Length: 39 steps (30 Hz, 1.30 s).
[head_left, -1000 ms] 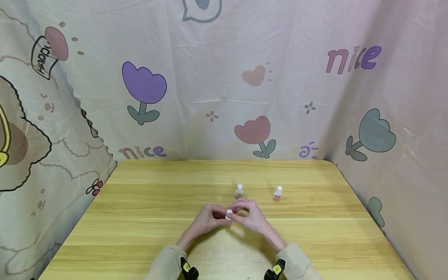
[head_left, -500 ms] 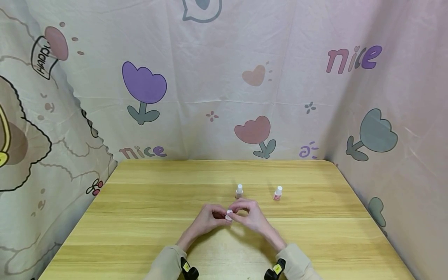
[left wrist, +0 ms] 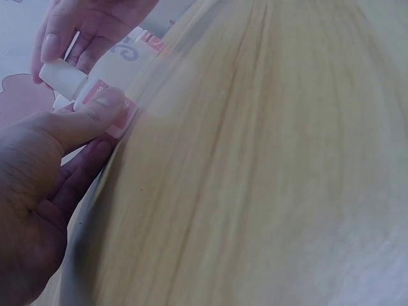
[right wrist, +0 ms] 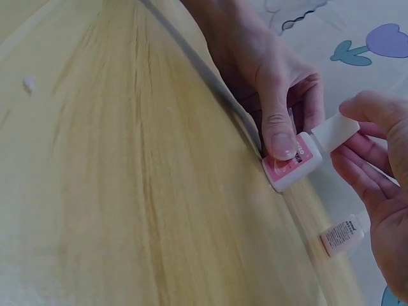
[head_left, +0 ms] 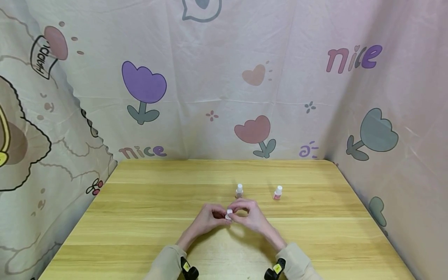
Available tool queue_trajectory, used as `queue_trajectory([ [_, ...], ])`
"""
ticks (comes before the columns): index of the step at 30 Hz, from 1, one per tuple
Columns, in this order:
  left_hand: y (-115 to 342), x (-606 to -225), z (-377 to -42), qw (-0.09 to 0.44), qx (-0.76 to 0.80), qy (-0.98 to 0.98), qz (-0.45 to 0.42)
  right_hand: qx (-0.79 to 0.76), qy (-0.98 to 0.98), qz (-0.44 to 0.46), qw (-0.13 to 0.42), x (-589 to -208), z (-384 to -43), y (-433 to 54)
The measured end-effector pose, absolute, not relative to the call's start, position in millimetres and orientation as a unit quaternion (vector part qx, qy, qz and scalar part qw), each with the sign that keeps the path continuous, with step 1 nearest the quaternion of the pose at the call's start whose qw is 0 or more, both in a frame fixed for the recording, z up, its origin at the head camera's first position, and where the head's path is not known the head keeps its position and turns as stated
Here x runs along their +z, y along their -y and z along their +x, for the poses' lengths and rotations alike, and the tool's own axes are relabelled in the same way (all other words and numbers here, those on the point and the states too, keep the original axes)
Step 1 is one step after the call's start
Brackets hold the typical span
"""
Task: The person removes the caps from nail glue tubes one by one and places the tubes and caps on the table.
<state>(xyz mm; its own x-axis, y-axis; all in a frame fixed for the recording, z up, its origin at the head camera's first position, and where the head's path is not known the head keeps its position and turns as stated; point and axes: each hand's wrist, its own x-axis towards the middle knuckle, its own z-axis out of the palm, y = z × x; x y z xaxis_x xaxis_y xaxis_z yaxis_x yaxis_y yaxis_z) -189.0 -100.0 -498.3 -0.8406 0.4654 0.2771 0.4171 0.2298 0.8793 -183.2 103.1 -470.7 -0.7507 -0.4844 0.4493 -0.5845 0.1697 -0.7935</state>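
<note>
A small white bottle (head_left: pixel 229 215) with a pink label stands on the table between both hands. My left hand (head_left: pixel 207 218) holds its body; in the right wrist view the thumb lies over the pink label (right wrist: pixel 280 169). Thumb and fingers of my right hand (head_left: pixel 252 214) pinch the white cap (right wrist: pixel 336 132), which sits on the bottle's neck. The left wrist view shows the same grip from the other side, with the cap (left wrist: pixel 64 78) between the right fingers. Part of the label is hidden by the left thumb.
Two similar white-capped bottles stand upright farther back: one bottle (head_left: pixel 239 191) just behind the right hand, another bottle (head_left: pixel 277 193) to its right. A small white bit (right wrist: pixel 29 83) lies on the wooden table (head_left: pixel 157 194). Printed cloth (head_left: pixel 196 77) hangs behind and at the sides.
</note>
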Motion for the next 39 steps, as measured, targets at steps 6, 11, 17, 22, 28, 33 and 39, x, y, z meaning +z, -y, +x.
queue_trajectory([
  [6, 100, -498, -189, 0.023, 0.556, -0.782, 0.28, 0.543, 0.771, 0.329, 0.058, -492, -194, -104],
  [11, 100, -498, -189, 0.022, 0.559, -0.78, 0.281, 0.545, 0.769, 0.327, 0.06, -501, -198, -105],
  [17, 99, -499, -189, 0.022, 0.558, -0.781, 0.279, 0.547, 0.768, 0.33, 0.044, -502, -199, -107],
  [22, 100, -501, -190, 0.021, 0.556, -0.781, 0.283, 0.547, 0.766, 0.335, 0.029, -501, -198, -107],
  [28, 100, -501, -190, 0.024, 0.558, -0.782, 0.277, 0.549, 0.766, 0.333, 0.034, -487, -191, -105],
  [33, 100, -501, -190, 0.026, 0.559, -0.783, 0.272, 0.545, 0.775, 0.318, 0.047, -489, -191, -103],
  [39, 100, -501, -190, 0.03, 0.56, -0.784, 0.267, 0.547, 0.774, 0.313, 0.05, -501, -197, -105],
])
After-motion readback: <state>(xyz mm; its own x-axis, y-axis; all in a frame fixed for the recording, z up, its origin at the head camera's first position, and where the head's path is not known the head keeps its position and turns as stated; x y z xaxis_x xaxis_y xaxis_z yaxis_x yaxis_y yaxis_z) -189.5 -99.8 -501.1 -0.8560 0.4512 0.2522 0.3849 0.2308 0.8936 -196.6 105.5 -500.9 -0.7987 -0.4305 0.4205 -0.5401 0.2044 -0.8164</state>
